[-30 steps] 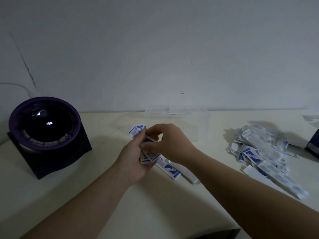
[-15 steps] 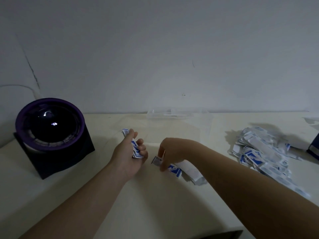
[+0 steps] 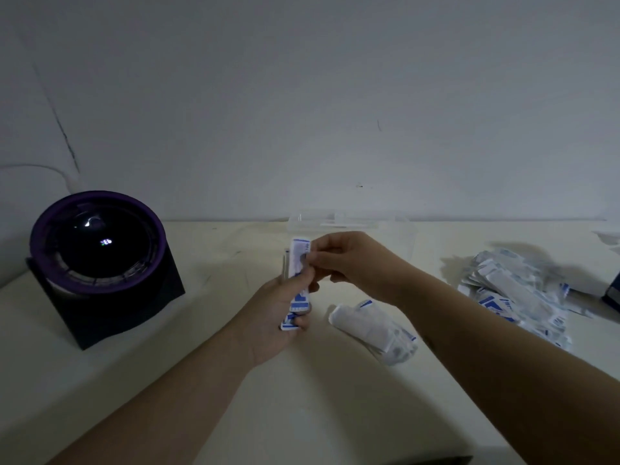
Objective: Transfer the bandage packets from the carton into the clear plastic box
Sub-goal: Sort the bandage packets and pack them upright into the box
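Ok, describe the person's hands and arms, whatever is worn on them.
Both the left hand and right hand are bare: no gloves, rings or watch show in the dim light. Both forearms are uncovered to the frame's edge; no sleeves.

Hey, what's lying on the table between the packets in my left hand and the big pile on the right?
In the head view, a small loose bunch of packets lies on the table between the held packets and the big pile, touching neither.

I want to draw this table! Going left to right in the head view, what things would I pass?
Round purple-rimmed device → held stack of packets → small loose bundle of packets → big packet pile → dark blue carton at the right edge.
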### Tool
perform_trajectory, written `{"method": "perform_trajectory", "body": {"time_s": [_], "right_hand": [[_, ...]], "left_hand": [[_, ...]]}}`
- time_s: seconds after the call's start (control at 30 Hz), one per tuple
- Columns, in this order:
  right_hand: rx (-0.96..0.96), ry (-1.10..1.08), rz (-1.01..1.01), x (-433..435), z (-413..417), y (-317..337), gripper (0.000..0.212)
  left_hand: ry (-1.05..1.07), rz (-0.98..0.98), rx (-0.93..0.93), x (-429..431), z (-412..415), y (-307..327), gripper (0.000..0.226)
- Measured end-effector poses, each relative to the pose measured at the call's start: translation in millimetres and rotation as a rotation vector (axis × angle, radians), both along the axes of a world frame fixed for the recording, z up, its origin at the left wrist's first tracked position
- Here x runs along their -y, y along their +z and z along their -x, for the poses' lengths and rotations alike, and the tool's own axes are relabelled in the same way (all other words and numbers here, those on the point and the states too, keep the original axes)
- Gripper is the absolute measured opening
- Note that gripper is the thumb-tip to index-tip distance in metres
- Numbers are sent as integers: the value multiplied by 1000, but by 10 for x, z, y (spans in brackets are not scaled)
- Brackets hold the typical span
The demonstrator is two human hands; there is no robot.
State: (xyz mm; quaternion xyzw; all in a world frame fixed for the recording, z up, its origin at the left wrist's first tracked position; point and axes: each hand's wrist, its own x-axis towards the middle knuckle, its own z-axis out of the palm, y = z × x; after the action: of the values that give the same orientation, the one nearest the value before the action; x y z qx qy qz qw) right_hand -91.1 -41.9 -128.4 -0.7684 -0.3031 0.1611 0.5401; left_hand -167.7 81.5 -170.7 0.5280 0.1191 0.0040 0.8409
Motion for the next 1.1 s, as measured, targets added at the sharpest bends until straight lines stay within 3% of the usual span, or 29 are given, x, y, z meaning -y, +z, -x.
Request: {"method": "perform_trajectory", "body": {"time_s": [0.07,0.13,0.23,0.37,0.53,0.73,0.87,0.97,1.1], "right_hand": [[151,-69,132,99,-9,92,10],[354,-32,487,208,-13,148,24],[454,101,996,290,72,32,53],[458,96,1117,347,79,-125,60],[286,93,1062,394,-15,-125,53],[69,27,922,507,-80,-132,23],[-238,-32,626,646,-158,-162,21],[-436,-66,251,717,-151,-133,26],[-669,91,-149,754,-62,-134,27]], "left_hand": [[64,28,-14,-22,-19,-26,10],[112,60,-17,-89,-51,-59,15],[144,102,-8,-141,-96,-101,16],[131,122,-16,-102,-84,-111,15],[114,144,-26,-86,-53,-105,14],[123,172,-31,-101,-62,-114,13],[122,196,-34,-94,-64,-115,14],[107,196,-42,-67,-55,-112,15],[58,193,-46,-7,-41,-100,17]]}}
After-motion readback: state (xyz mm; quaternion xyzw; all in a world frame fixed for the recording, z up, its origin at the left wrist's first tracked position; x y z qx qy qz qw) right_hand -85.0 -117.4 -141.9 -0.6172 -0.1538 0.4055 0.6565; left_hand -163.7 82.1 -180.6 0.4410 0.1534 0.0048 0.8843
